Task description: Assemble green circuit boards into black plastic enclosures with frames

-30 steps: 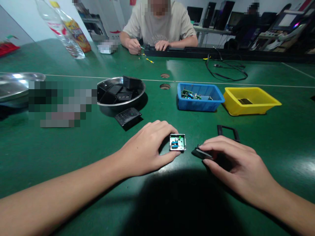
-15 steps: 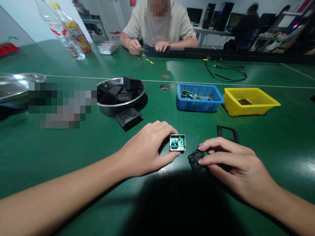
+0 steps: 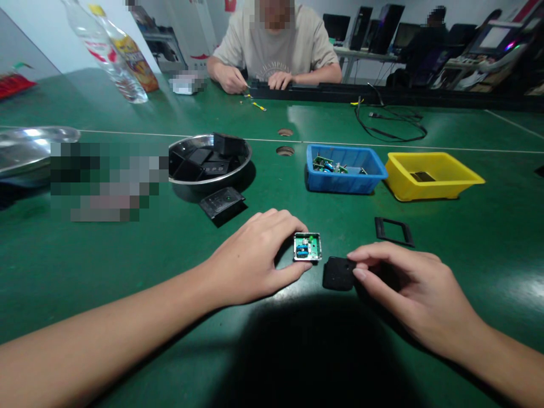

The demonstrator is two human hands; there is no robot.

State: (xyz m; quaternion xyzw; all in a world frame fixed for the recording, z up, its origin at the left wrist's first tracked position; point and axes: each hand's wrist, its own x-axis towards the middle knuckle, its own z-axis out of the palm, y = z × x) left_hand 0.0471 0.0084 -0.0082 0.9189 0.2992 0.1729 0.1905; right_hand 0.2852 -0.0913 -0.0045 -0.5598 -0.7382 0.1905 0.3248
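Between the thumb and fingers of my left hand [image 3: 259,258] is a small open box with a circuit board inside [image 3: 307,247]. Its open side faces up and shows a green board with blue parts. To the right, my right hand [image 3: 408,277] pinches a flat black plastic cover [image 3: 338,273] by its right edge. The cover's smooth face is turned up, and it is apart from the box. Beyond my right hand, a black rectangular frame [image 3: 394,231] lies on the green table [image 3: 178,357].
A metal bowl [image 3: 249,161] holds several black cases; another black case [image 3: 223,205] lies before it. A blue bin [image 3: 348,181] contains circuit boards, beside a yellow bin [image 3: 442,190]. Across the table, a person [image 3: 276,54] works at a long black bar [image 3: 323,92]. Bottles [image 3: 113,59] stand far left.
My right hand has turned the black cover over, from its ribbed inner side to its smooth face. My left hand and the box have stayed put.
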